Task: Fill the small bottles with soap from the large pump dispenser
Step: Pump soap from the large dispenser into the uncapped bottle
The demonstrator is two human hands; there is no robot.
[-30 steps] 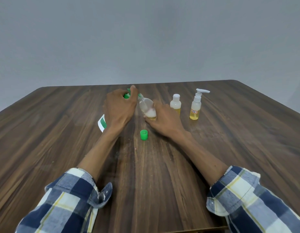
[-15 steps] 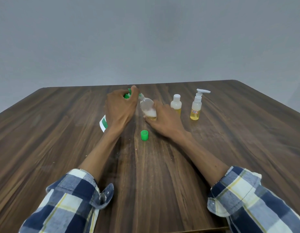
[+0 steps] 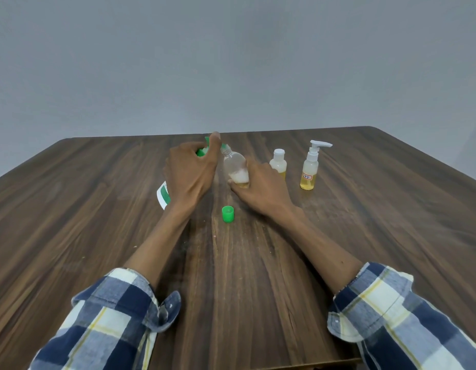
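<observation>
Two hands meet at the far middle of the table [image 3: 98,236], and the whole step turns on one alignment: the mouth of the small clear bottle [image 3: 235,166] against the green spout of the large pump dispenser [image 3: 202,150]. Right hand [image 3: 261,188] grips that bottle round its lower half, fingers curled about it, and tips it so its long axis leans up and to the left, neck toward the dispenser; pale foam over a little yellow liquid sits in its base. Left hand [image 3: 190,172] is wrapped over the dispenser's green head, thumb raised on top, hiding nearly all of the body; only a white and green scrap of its label [image 3: 162,194] shows below the wrist, with no legible print. Whether neck and spout touch I cannot tell. A loose green cap [image 3: 227,214] stands open-side up on the wood just nearer than both hands. Right of the held bottle stand a white-capped bottle [image 3: 278,162] and a spray bottle [image 3: 310,169], both part filled with yellow; the sprayer's red-edged tag bears handwriting too small to read with confidence
</observation>
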